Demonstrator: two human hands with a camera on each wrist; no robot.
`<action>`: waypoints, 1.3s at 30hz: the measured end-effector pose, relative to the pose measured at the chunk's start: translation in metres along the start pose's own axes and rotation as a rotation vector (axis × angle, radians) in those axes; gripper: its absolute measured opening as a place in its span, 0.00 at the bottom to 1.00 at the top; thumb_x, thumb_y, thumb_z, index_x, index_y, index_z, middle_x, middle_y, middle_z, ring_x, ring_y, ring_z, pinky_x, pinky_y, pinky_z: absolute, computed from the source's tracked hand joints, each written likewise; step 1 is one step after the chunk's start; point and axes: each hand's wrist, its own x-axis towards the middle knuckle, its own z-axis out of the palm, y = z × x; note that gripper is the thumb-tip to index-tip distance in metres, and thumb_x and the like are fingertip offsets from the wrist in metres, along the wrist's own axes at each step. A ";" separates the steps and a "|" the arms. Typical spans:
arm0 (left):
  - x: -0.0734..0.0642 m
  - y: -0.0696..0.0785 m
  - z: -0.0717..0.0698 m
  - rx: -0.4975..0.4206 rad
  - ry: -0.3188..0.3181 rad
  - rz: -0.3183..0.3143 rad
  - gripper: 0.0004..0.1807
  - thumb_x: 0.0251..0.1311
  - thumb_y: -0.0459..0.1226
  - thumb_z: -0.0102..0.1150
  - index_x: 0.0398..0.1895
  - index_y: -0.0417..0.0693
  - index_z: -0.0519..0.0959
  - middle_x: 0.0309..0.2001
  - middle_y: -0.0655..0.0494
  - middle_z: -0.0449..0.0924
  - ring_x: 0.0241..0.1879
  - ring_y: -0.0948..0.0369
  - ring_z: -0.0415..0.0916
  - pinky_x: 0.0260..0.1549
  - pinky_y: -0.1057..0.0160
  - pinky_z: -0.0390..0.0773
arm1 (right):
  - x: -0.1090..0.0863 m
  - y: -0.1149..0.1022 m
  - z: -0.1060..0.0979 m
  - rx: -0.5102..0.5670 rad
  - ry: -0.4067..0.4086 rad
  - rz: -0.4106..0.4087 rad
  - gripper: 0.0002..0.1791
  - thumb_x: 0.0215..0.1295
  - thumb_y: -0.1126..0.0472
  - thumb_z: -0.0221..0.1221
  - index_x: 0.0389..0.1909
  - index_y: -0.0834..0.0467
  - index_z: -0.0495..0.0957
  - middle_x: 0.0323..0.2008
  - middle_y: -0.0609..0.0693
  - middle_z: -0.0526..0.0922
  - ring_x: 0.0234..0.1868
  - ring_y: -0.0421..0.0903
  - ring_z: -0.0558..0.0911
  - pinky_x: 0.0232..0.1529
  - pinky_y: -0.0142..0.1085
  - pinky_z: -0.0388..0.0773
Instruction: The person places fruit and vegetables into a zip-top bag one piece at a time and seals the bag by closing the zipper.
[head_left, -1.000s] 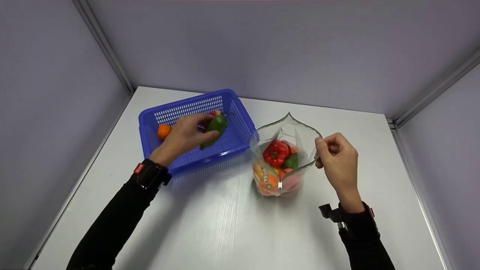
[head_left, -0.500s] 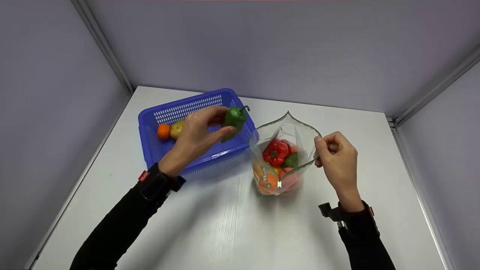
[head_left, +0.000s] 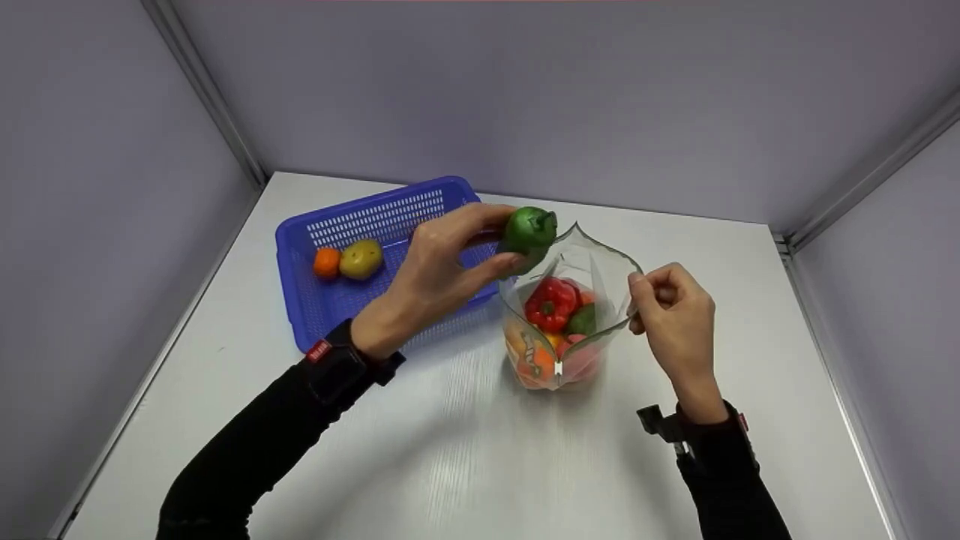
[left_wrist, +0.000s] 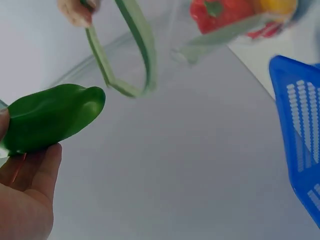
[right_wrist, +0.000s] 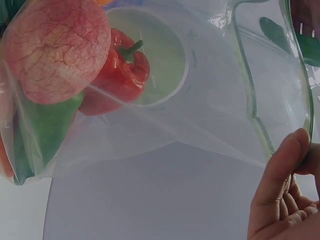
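Observation:
My left hand (head_left: 442, 259) grips a green pepper (head_left: 529, 232), thumb on the near side, over the left part of the mouth of a clear zip bag (head_left: 611, 266). The left wrist view shows the smooth, tapering body of the pepper (left_wrist: 52, 117). With thumb and fingers, my right hand (head_left: 679, 315) pinches the bag's green-edged rim on the right, and the mouth gapes. Inside the bag lie a red bell pepper (head_left: 552, 304), a green vegetable (head_left: 582, 321) and several orange and pink fruits. A wrinkled pink fruit (right_wrist: 57, 50) shows through the plastic.
Left of the bag, a blue plastic basket (head_left: 289, 289) stands at the back of the white table (head_left: 480, 465). It contains an orange fruit (head_left: 327, 263) and a yellow fruit (head_left: 361, 259); my left hand hides part of it. Grey panels (head_left: 525, 97) wall the back and sides.
My left hand has carried the green pepper rightward out of the basket to the bag's mouth, uncovering the yellow fruit. My right hand and the bag have stayed nearly still.

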 end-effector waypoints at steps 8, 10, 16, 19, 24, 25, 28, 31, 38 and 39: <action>0.005 0.008 0.036 -0.043 -0.106 0.020 0.22 0.68 0.35 0.66 0.62 0.35 0.77 0.56 0.46 0.82 0.57 0.60 0.81 0.56 0.66 0.80 | -0.001 -0.001 0.000 -0.004 0.002 0.004 0.11 0.72 0.64 0.64 0.31 0.67 0.77 0.17 0.51 0.79 0.12 0.41 0.76 0.16 0.29 0.75; 0.004 0.006 0.044 -0.035 -0.146 -0.002 0.21 0.68 0.35 0.66 0.61 0.36 0.77 0.55 0.47 0.82 0.56 0.61 0.81 0.56 0.66 0.80 | -0.002 -0.001 0.000 0.005 -0.006 0.006 0.11 0.72 0.64 0.63 0.32 0.67 0.78 0.17 0.52 0.79 0.13 0.41 0.76 0.16 0.29 0.75; 0.003 -0.001 0.058 0.079 -0.210 -0.089 0.20 0.67 0.37 0.68 0.59 0.41 0.79 0.53 0.49 0.81 0.51 0.60 0.81 0.52 0.66 0.81 | -0.003 -0.001 0.000 0.027 -0.005 0.014 0.10 0.72 0.65 0.63 0.31 0.67 0.78 0.17 0.52 0.79 0.12 0.41 0.76 0.16 0.30 0.75; 0.004 -0.003 0.062 0.146 -0.251 -0.130 0.20 0.67 0.39 0.69 0.58 0.41 0.80 0.51 0.50 0.82 0.48 0.59 0.81 0.50 0.65 0.81 | -0.003 -0.001 0.000 0.023 -0.001 0.009 0.09 0.72 0.67 0.62 0.31 0.68 0.78 0.17 0.52 0.79 0.12 0.41 0.76 0.16 0.29 0.75; 0.007 -0.007 0.068 0.236 -0.334 -0.187 0.20 0.67 0.42 0.69 0.57 0.41 0.81 0.49 0.50 0.84 0.45 0.58 0.80 0.46 0.60 0.82 | -0.003 0.000 -0.002 0.013 -0.002 0.000 0.10 0.72 0.67 0.62 0.31 0.68 0.77 0.17 0.51 0.79 0.12 0.40 0.76 0.16 0.29 0.75; 0.007 -0.007 0.068 0.254 -0.349 -0.204 0.20 0.67 0.42 0.69 0.56 0.41 0.81 0.48 0.50 0.85 0.45 0.58 0.80 0.45 0.60 0.82 | -0.003 -0.001 -0.001 0.011 -0.002 0.001 0.10 0.72 0.66 0.63 0.31 0.68 0.77 0.17 0.51 0.79 0.12 0.40 0.76 0.16 0.29 0.75; 0.008 -0.009 0.068 0.308 -0.394 -0.251 0.18 0.67 0.42 0.69 0.53 0.41 0.83 0.44 0.51 0.85 0.42 0.58 0.80 0.42 0.59 0.82 | -0.002 -0.001 -0.001 -0.001 0.004 0.004 0.10 0.72 0.65 0.63 0.31 0.67 0.77 0.16 0.51 0.79 0.12 0.40 0.76 0.16 0.29 0.75; 0.010 -0.012 0.069 0.368 -0.440 -0.292 0.14 0.67 0.43 0.69 0.46 0.42 0.83 0.38 0.51 0.84 0.38 0.57 0.79 0.37 0.57 0.80 | -0.002 -0.002 0.001 -0.018 0.013 0.003 0.10 0.72 0.65 0.63 0.32 0.66 0.78 0.16 0.50 0.79 0.12 0.40 0.76 0.16 0.29 0.75; 0.011 -0.023 0.074 0.479 -0.517 -0.357 0.13 0.67 0.41 0.69 0.40 0.38 0.83 0.37 0.48 0.86 0.37 0.53 0.84 0.36 0.54 0.85 | -0.001 -0.003 0.008 -0.038 0.006 0.005 0.08 0.71 0.67 0.63 0.32 0.66 0.78 0.17 0.51 0.79 0.12 0.39 0.76 0.17 0.29 0.75; 0.011 -0.025 0.075 0.491 -0.525 -0.355 0.12 0.66 0.40 0.70 0.39 0.37 0.83 0.36 0.47 0.86 0.36 0.53 0.85 0.35 0.54 0.86 | -0.001 -0.003 0.008 -0.045 0.005 0.008 0.08 0.72 0.67 0.62 0.32 0.66 0.77 0.17 0.51 0.79 0.12 0.39 0.76 0.17 0.29 0.75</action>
